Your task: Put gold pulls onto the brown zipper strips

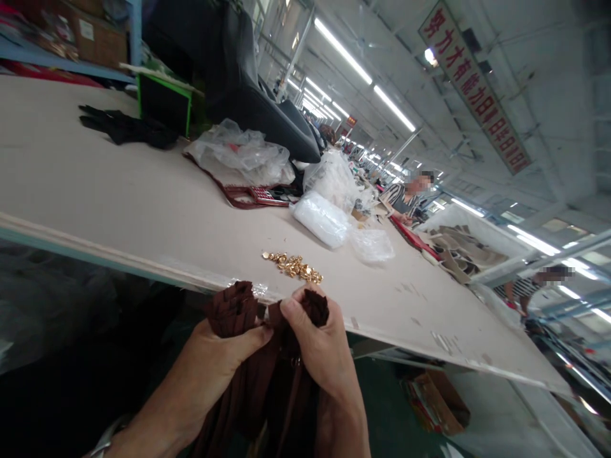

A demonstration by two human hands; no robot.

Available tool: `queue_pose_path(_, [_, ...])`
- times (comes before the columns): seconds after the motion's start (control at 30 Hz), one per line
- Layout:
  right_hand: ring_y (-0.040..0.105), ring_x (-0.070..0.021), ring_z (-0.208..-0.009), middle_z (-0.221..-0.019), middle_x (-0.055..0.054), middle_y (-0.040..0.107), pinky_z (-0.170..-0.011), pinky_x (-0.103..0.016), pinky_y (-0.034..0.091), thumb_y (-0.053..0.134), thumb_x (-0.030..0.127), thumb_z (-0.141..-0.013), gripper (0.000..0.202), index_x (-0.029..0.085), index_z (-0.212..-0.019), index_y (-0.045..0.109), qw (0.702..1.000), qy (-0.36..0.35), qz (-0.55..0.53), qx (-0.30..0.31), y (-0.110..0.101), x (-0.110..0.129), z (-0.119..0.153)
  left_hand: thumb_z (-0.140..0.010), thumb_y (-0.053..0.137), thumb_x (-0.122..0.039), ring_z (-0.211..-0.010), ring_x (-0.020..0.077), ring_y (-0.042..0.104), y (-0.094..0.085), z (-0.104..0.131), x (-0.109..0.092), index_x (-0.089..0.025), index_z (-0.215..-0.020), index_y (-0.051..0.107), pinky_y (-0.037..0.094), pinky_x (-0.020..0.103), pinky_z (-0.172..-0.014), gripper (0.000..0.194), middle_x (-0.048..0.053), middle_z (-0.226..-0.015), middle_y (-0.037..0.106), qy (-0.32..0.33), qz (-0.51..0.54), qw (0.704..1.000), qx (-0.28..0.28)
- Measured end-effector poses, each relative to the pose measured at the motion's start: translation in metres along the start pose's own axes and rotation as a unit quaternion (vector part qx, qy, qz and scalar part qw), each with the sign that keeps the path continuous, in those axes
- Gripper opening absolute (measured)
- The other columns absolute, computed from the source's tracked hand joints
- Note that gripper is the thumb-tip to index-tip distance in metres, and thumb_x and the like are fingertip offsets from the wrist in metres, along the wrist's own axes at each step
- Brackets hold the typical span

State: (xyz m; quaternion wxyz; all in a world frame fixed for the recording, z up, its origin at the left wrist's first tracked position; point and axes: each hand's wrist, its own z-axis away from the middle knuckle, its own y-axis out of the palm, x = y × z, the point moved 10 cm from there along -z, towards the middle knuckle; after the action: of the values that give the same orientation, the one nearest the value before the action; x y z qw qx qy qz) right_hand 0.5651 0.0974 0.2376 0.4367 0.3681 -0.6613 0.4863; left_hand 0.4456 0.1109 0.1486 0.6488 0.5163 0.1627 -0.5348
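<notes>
My left hand [214,366] is closed around a bundle of dark brown straps [232,308], whose layered ends stick up above the fingers. Another bunched dark brown piece [316,305] is gripped in my right hand [322,343], its thumb pressing on top. The two hands nearly meet at the table's front edge, and the brown lengths hang down between the wrists. Just beyond the fingers lies a small pile of shiny gold metal pieces [296,266] on the table [143,210]. Whether the straps are fabric or leather I cannot tell.
Clear plastic packets [322,219] lie behind the gold pieces. Plastic bags [238,152], a black cloth item [126,126] and a green-framed box [165,102] are at the back left. A person in stripes [405,197] is farther along. Below stands a cardboard box [442,401].
</notes>
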Motion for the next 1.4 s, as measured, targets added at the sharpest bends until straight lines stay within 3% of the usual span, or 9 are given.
queue_pose_path(0.27, [0.048, -0.0107, -0.055, -0.058, 0.005, 0.054, -0.057, -0.023, 0.041, 0.066, 0.039, -0.086, 0.028, 0.02, -0.071, 0.052, 0.988, 0.039, -0.146, 0.024, 0.02, -0.015, 0.011, -0.05, 0.089, -0.02, -0.079, 0.028, 0.074, -0.004, 0.004, -0.002, -0.022, -0.073, 0.079, 0.059, 0.032, -0.073, 0.025, 0.003, -0.072, 0.079, 0.069, -0.017, 0.997, 0.001])
queue_pose_path(0.33, [0.044, -0.0094, -0.049, -0.054, 0.007, 0.052, -0.052, -0.022, 0.038, 0.071, 0.039, -0.08, 0.028, 0.02, -0.072, 0.053, 0.989, 0.066, -0.136, 0.003, 0.014, -0.023, 0.013, -0.049, 0.088, -0.02, -0.075, 0.0268, 0.073, -0.009, 0.005, 0.002, -0.022, -0.07, 0.078, 0.059, 0.032, -0.073, 0.023, 0.003, -0.07, 0.078, 0.082, -0.035, 0.996, -0.008])
queue_pose_path(0.43, [0.041, -0.0088, -0.049, -0.055, 0.008, 0.047, -0.049, -0.021, 0.033, 0.079, 0.034, -0.068, 0.025, 0.018, -0.077, 0.063, 0.994, 0.074, -0.002, -0.076, -0.021, -0.024, 0.012, -0.056, 0.086, -0.029, -0.053, 0.0191, 0.064, -0.017, 0.003, 0.016, -0.02, -0.064, 0.074, 0.053, 0.026, -0.052, 0.017, 0.001, -0.055, 0.069, 0.054, -0.075, 0.996, -0.006])
queue_pose_path(0.57, [0.049, -0.0142, -0.054, -0.055, 0.004, 0.053, -0.055, -0.027, 0.037, 0.065, 0.041, -0.082, 0.027, 0.015, -0.085, 0.072, 0.954, 0.025, 0.254, -0.156, -0.062, -0.004, -0.001, -0.058, 0.084, -0.036, -0.041, 0.0138, 0.054, -0.021, -0.003, 0.022, -0.018, -0.057, 0.067, 0.045, 0.022, -0.042, 0.025, -0.001, -0.048, 0.062, 0.043, -0.099, 0.994, 0.015])
queue_pose_path(0.67, [0.054, -0.0176, -0.059, -0.061, -0.001, 0.063, -0.06, -0.029, 0.036, 0.063, 0.033, -0.084, 0.019, 0.018, -0.082, 0.074, 0.935, 0.016, 0.32, -0.15, -0.063, -0.002, -0.018, -0.052, 0.088, -0.03, -0.039, 0.0142, 0.054, -0.024, -0.001, 0.019, -0.019, -0.059, 0.067, 0.045, 0.023, -0.04, 0.026, -0.002, -0.048, 0.063, 0.038, -0.083, 0.996, -0.005])
queue_pose_path(0.97, [0.048, -0.0154, -0.055, -0.059, -0.001, 0.063, -0.055, -0.028, 0.026, 0.067, 0.023, -0.079, 0.015, 0.022, -0.065, 0.065, 0.905, 0.012, 0.413, -0.102, -0.045, -0.005, -0.041, -0.05, 0.089, -0.016, -0.041, 0.0148, 0.06, -0.037, 0.007, 0.015, -0.023, -0.063, 0.07, 0.053, 0.023, -0.043, 0.024, -0.002, -0.053, 0.07, 0.017, -0.09, 0.993, -0.068])
queue_pose_path(1.1, [0.044, -0.0135, -0.053, -0.053, 0.002, 0.055, -0.055, -0.028, 0.026, 0.064, 0.02, -0.079, 0.021, 0.02, -0.059, 0.059, 0.908, -0.007, 0.409, -0.092, -0.045, 0.0, -0.035, -0.053, 0.089, -0.022, -0.041, 0.0166, 0.062, -0.036, 0.002, 0.019, -0.023, -0.065, 0.068, 0.051, 0.024, -0.042, 0.024, -0.001, -0.053, 0.072, 0.022, -0.091, 0.994, -0.051])
queue_pose_path(1.23, [0.048, -0.0124, -0.055, -0.059, 0.003, 0.057, -0.055, -0.025, 0.034, 0.06, 0.025, -0.084, 0.013, 0.019, -0.074, 0.065, 0.927, -0.02, 0.362, -0.096, -0.041, 0.007, -0.013, -0.058, 0.086, -0.04, -0.038, 0.0179, 0.058, -0.026, -0.003, 0.033, -0.021, -0.07, 0.064, 0.042, 0.025, -0.039, 0.031, -0.001, -0.042, 0.064, -0.008, -0.07, 0.997, 0.012])
queue_pose_path(1.4, [0.057, -0.0129, -0.062, -0.071, 0.0, 0.066, -0.058, -0.022, 0.046, 0.06, 0.03, -0.088, 0.016, 0.019, -0.091, 0.07, 0.985, -0.014, 0.154, -0.08, -0.015, -0.001, 0.033, -0.058, 0.084, -0.045, -0.042, 0.0147, 0.054, -0.013, 0.003, 0.047, -0.016, -0.071, 0.066, 0.042, 0.024, -0.046, 0.036, 0.001, -0.044, 0.064, -0.071, -0.014, 0.995, 0.07])
